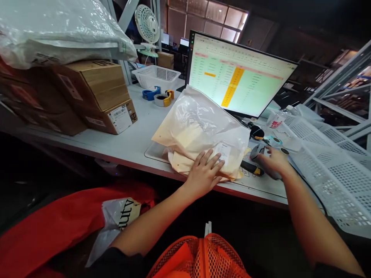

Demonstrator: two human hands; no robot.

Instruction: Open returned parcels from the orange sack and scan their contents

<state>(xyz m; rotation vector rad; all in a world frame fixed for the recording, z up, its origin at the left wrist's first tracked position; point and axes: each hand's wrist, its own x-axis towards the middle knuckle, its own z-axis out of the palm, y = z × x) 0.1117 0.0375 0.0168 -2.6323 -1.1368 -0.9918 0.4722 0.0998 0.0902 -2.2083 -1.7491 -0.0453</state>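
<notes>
the clear plastic bag (199, 131) lies flat under the left hand (203, 175), right beneath the fingers, with a yellowish paper packet showing through it and a small white label (223, 153) just past the fingertips. the left fingers are spread apart and press flat on the bag, pinching nothing. the bag rests partly on a pale mat (153, 152) near the front edge of the bench (121, 143), and its far corner rises toward the monitor (237, 73).

to the right of those fingers, the right hand (274, 162) sits over a dark device (257, 151), perhaps a mouse or a scanner; the picture does not settle which. the right fingers curve over its top, slightly apart, and i cannot tell whether they grip it. a black and yellow handle (252, 168) lies just below them, beside the bag.

beyond the fingers, the monitor shows a spreadsheet with green and orange bands. far to their left stand cardboard boxes (95, 92) with a white plastic sack (58, 33) on top. two tape dispensers (158, 96) and a white basket (156, 77) sit farther up the bench. white perforated crates (333, 166) lie to the right of the right fingers, and a red bag (58, 220) lies below the bench, behind the left arm.
</notes>
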